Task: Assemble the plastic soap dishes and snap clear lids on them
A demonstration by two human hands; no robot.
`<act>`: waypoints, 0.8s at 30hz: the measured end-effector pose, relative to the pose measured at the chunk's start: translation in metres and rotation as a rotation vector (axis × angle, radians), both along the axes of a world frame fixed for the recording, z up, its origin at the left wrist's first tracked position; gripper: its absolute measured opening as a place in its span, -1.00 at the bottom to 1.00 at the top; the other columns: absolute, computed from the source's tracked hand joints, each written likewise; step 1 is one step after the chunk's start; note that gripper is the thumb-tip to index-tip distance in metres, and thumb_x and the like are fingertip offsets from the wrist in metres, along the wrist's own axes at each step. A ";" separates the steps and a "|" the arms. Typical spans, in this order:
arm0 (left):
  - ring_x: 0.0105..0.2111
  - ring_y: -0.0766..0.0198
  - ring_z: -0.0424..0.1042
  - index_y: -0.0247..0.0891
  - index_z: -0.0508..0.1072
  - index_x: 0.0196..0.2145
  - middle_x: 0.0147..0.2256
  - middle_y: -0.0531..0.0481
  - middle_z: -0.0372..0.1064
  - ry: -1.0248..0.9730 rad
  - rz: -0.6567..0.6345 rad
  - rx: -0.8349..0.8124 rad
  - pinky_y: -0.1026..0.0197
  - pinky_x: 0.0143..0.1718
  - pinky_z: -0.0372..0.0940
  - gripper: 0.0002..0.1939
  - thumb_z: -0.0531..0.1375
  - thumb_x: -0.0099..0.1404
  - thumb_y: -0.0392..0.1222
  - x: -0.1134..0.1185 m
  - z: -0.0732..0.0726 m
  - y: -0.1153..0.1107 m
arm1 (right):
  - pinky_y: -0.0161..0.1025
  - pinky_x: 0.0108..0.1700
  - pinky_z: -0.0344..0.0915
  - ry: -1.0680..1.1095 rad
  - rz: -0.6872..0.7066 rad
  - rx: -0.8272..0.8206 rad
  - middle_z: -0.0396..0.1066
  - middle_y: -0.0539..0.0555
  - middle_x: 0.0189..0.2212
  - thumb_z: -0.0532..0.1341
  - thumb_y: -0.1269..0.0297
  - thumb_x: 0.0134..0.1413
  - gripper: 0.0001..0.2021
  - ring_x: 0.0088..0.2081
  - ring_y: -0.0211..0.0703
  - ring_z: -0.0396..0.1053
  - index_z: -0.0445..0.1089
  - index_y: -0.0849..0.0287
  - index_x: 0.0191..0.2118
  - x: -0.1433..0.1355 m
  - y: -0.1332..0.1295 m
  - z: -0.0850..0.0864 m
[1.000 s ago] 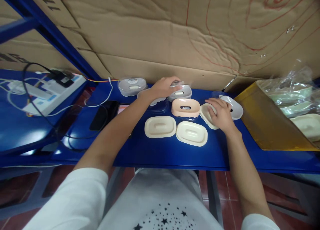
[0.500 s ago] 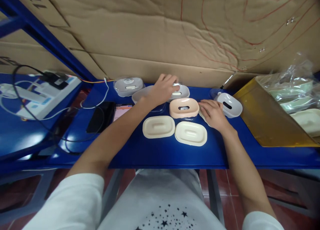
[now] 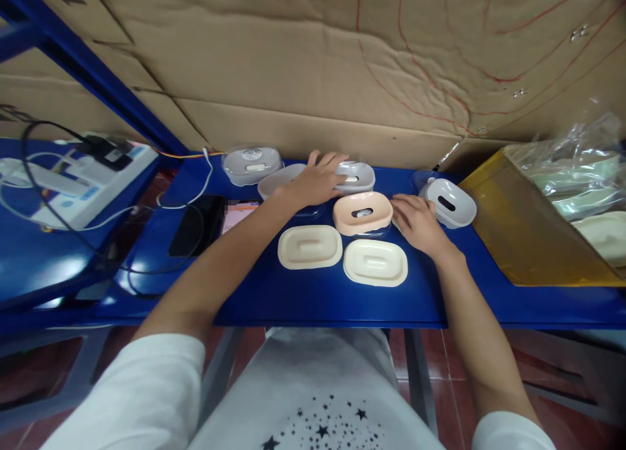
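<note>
My left hand (image 3: 320,179) reaches to the back of the table, fingers spread at the left end of a pale grey oval box (image 3: 359,184) with a slot in its top. Its palm covers part of another grey oval box (image 3: 280,180). My right hand (image 3: 415,220) curls over a cream piece (image 3: 396,225), mostly hidden under the fingers, beside a peach oval slotted box (image 3: 362,223). In front lie two cream oval lids, one on the left (image 3: 310,257) and one on the right (image 3: 375,272), each with a raised bar.
A grey box under clear plastic (image 3: 252,166) stands at the back left, a white slotted box (image 3: 448,214) at the right. Farther right is a brown-sided carton (image 3: 518,241) with bagged green pieces. A phone (image 3: 238,216), cables and a power strip (image 3: 105,192) lie left; cardboard (image 3: 274,72) stands behind.
My left hand's fingers have spread apart and its thumb has come down in front of the grey box. My right hand stays nearly still. The view has shifted slightly.
</note>
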State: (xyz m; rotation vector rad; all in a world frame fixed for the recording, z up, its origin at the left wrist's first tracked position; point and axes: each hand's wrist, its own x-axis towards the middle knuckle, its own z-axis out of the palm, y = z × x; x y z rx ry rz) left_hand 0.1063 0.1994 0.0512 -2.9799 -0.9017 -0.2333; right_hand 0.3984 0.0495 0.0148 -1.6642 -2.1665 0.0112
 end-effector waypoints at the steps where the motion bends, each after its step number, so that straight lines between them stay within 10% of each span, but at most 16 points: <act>1: 0.49 -0.23 0.05 -0.23 0.60 0.18 0.51 -0.34 0.04 -0.015 0.008 -0.022 -0.42 0.43 -0.08 -0.63 0.16 0.55 -0.10 -0.001 -0.002 0.002 | 0.19 0.23 0.21 -0.001 0.000 -0.003 0.51 0.25 0.24 0.05 0.15 0.50 -0.61 0.23 0.24 0.43 0.53 0.10 0.18 0.000 0.000 0.000; 16: 0.48 -0.14 0.16 -0.19 0.41 0.33 0.48 -0.33 0.12 -0.260 -0.073 -0.278 -0.27 0.41 0.10 -0.54 0.10 0.62 0.03 0.062 0.011 -0.007 | 0.17 0.15 0.31 0.039 -0.189 0.177 0.48 0.31 0.25 0.00 0.04 0.52 -0.52 0.18 0.27 0.45 0.36 0.14 0.34 -0.006 -0.002 0.016; 24: 0.44 0.20 0.22 -0.13 0.27 0.41 0.43 -0.14 0.24 -0.294 -0.132 -0.161 0.06 0.41 0.18 -0.54 -0.01 0.63 -0.15 0.063 0.028 -0.015 | -0.04 -0.19 0.35 0.191 -0.287 0.298 0.58 0.19 -0.34 0.02 -0.12 0.53 -0.49 -0.28 0.07 0.48 0.53 0.11 -0.24 -0.004 -0.002 0.020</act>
